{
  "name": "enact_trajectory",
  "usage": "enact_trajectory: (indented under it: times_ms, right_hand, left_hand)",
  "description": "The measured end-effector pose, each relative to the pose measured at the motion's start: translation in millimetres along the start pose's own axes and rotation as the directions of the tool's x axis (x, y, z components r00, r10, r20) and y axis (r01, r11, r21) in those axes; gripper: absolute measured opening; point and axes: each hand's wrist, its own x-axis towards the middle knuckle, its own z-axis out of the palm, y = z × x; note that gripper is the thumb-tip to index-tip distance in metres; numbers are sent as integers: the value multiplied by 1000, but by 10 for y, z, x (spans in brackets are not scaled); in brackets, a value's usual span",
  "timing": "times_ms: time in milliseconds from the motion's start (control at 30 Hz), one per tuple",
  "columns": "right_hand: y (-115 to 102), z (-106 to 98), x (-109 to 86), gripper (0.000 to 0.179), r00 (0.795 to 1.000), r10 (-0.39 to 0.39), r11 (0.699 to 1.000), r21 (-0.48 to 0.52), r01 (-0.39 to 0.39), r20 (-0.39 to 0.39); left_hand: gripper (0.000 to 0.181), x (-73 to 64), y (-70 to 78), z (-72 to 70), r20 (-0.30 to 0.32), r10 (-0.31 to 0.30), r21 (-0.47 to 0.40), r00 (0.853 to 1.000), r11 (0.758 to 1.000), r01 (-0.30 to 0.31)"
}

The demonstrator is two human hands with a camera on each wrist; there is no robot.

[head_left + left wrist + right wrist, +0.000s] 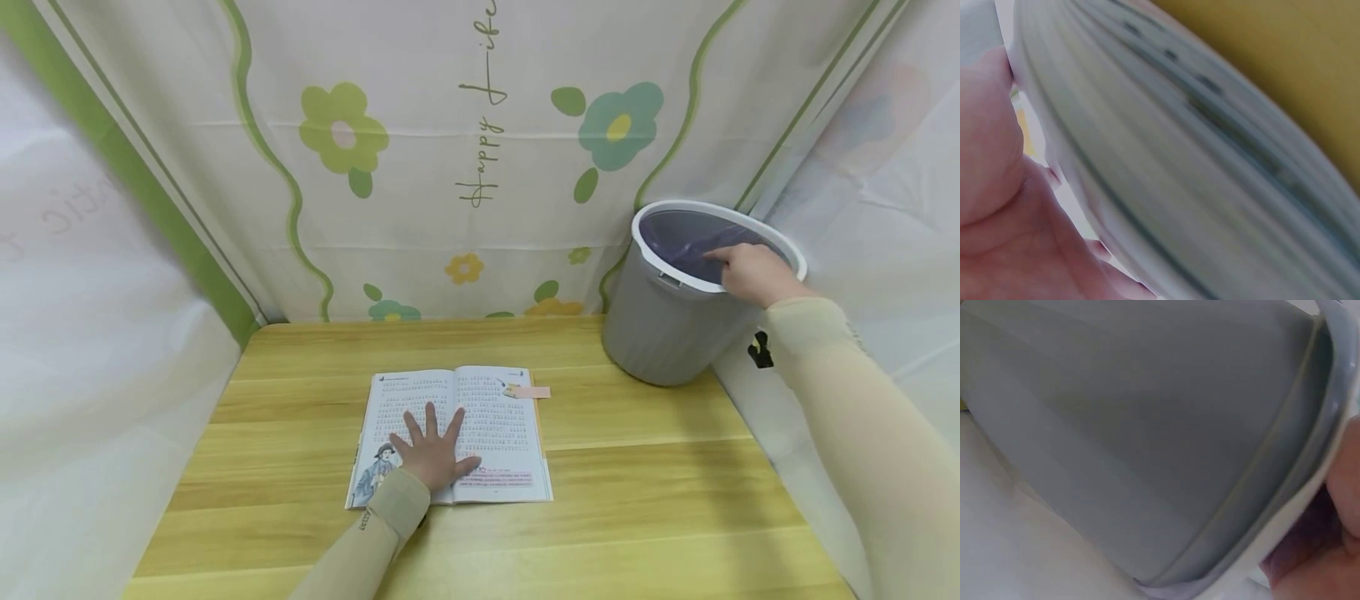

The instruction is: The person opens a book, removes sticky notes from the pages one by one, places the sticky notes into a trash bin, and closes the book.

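Note:
An open book (491, 429) lies on the table with printed text, a drawn figure on its left page and a pink strip (531, 392) at its right edge. My left hand (431, 458) rests across the middle of the pages, fingers spread. In the left wrist view the book's page edges (1147, 156) fill much of the picture beside the palm (1016, 231). Over the mouth of a grey bin (667, 325) is my right hand (753, 273), its index finger extended. Nothing shows in its fingers; the other fingers are partly hidden. The right wrist view shows it beside the bin's rim (1285, 519).
The bin has a white rim and a dark purple liner (686, 246), and stands at the back right corner of the wooden table (300, 467). Flower-printed curtains (420, 167) hang behind and on both sides. A small black object (761, 350) shows near the right forearm.

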Motion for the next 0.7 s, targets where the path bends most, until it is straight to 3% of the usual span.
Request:
enact_trajectory:
  times_ms: [133,267,400,567,700]
  right_hand:
    - [29,39,18,43,1000,17,1000,17,-17,-10]
    - [-19,25,-5,38,994,3,999,33,1,-113]
    - [-214,-82,-93,35,974,45,998,59,-32,-220]
    - [-511,-182,-227,35,933,65,994,106,-29,-355]
    - [-760,-207,-326,34,869,-7,988,130,82,-495]
  left_hand:
    - [91,-11,2,-5,-5,3,2,1000,1000,-3]
    - [91,-17,3,-8,-11,3,7,1000,1000,-3]
    - [91,-17,3,-10,-18,5,4,1000,1000,-5]
    - [90,-30,15,-41,-8,5,5,1000,1000,-5]
    - [90,-44,21,-52,-10,7,7,1000,1000,-7]
